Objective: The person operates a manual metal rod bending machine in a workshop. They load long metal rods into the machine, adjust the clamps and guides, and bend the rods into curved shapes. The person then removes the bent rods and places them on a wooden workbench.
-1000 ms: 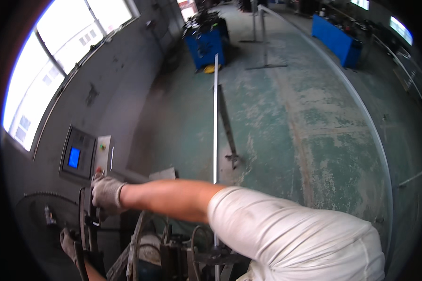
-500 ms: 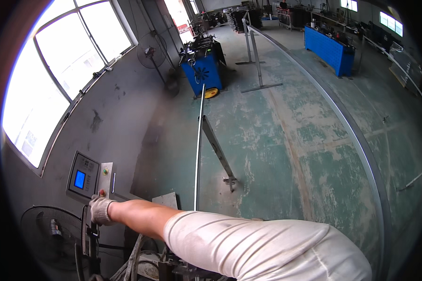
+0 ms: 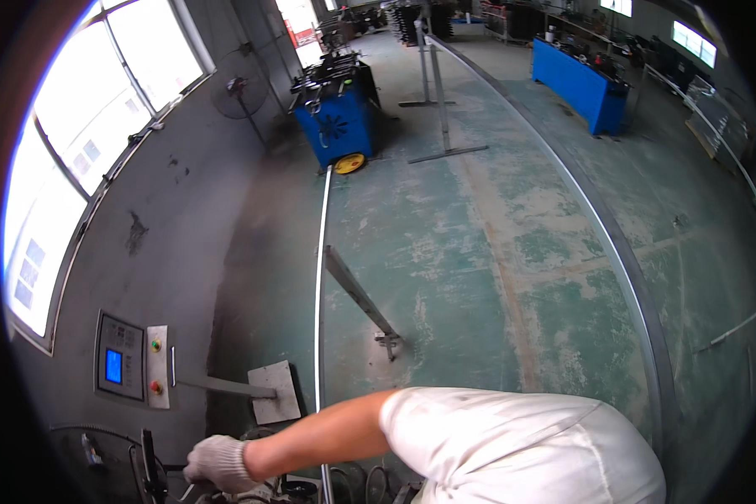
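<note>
My right hand (image 3: 220, 464), in a pale knit work glove, reaches across from the lower right, the arm bare below a white sleeve. Its fingers curl down over a part of the machine (image 3: 298, 487) at the lower edge; what they hold is hidden. A long, thin metal bar (image 3: 320, 302) runs from this machine away over the floor, passing under my forearm. Above and left of the glove is a control panel (image 3: 120, 356) with a lit blue screen. Beside it, a pale plate (image 3: 158, 367) carries a green and a red button. My left hand is out of view.
A slanted metal stand (image 3: 359, 290) rises beside the bar. To the right, a long grey rail (image 3: 601, 210) curves along the floor area, with a support stand (image 3: 445, 109) at its far end. Farther off are a blue cart (image 3: 336, 130) and a blue bench (image 3: 580, 88).
My right hand has left the red button area and moved down and slightly right to the machine. The whole view has shifted, with the panel now lower and farther left.
</note>
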Motion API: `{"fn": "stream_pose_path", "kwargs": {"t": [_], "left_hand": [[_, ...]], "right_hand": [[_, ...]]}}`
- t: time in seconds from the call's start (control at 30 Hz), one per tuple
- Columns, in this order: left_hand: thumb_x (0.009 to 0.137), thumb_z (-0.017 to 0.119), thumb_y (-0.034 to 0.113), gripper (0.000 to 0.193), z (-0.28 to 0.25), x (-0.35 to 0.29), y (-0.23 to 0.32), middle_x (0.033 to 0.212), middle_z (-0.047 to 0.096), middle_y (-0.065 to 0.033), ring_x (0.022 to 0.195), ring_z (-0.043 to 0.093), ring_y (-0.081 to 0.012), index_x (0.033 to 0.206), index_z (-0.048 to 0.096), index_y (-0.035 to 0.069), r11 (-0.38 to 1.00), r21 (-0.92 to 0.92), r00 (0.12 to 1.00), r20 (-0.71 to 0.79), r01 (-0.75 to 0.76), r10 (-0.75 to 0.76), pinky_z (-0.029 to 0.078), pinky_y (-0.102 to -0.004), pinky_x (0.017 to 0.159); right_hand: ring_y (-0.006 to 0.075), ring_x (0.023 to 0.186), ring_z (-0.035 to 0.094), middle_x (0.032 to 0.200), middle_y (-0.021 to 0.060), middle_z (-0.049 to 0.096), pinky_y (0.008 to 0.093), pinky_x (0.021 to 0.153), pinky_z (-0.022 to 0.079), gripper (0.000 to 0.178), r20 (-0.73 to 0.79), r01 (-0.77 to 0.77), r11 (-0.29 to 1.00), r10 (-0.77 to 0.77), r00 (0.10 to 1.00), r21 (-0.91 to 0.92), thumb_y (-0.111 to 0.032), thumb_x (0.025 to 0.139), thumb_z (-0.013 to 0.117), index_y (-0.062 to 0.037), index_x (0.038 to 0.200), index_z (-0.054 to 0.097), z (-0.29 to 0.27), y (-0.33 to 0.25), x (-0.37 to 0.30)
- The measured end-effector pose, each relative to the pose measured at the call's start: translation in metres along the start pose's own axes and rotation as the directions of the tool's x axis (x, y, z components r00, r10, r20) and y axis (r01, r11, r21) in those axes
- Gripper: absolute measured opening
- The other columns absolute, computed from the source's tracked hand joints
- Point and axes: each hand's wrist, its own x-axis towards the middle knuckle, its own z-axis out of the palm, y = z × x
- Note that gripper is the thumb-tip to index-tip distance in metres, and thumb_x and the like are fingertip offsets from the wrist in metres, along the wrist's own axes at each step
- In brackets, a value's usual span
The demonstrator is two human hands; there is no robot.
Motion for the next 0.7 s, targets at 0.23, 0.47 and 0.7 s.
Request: {"fn": "stream_pose_path", "kwargs": {"t": [0.23, 0.47, 0.7], "left_hand": [[0.115, 0.068, 0.018, 0.037, 0.172, 0.016, -0.052, 0.126, 0.074, -0.0103, 0.111, 0.072, -0.0215, 0.146, 0.064, 0.0, 0.996, -0.066, 0.885, 0.458, -0.06, 0.084, 0.061, -0.0372, 0.097], [0.116, 0.063, 0.018, 0.028, 0.29, 0.007, -0.04, 0.123, 0.075, -0.0127, 0.106, 0.074, -0.0246, 0.137, 0.067, 0.0, 0.988, -0.045, 0.884, 0.453, 0.146, -0.11, 0.062, -0.037, 0.09], [0.116, 0.054, 0.02, 0.028, 0.443, 0.039, -0.021, 0.122, 0.076, -0.0134, 0.11, 0.073, -0.0294, 0.131, 0.069, 0.002, 0.89, -0.294, 0.843, 0.514, 0.348, -0.16, 0.061, -0.0428, 0.097]], "right_hand": [[0.0411, 0.105, 0.081, 0.103, 0.0179, 0.082, 0.0497, 0.09, 0.063, 0.017, -0.209, -0.457, 0.879, 0.425, 0.881, -0.139, -0.016, 0.096, 0.074, -0.0082, 0.111, 0.077, -0.114, 0.027, -0.151], [0.0399, 0.094, 0.084, 0.094, 0.0193, 0.082, 0.0478, 0.08, 0.067, 0.025, -0.185, -0.458, 0.831, 0.419, 0.889, -0.317, -0.012, 0.095, 0.074, -0.0013, 0.116, 0.069, -0.191, 0.081, -0.195], [0.0385, 0.091, 0.084, 0.092, 0.0172, 0.081, 0.049, 0.077, 0.066, 0.025, -0.214, -0.472, 0.799, 0.421, 0.882, -0.374, -0.012, 0.096, 0.072, -0.0013, 0.118, 0.066, -0.318, 0.15, -0.234]]}}
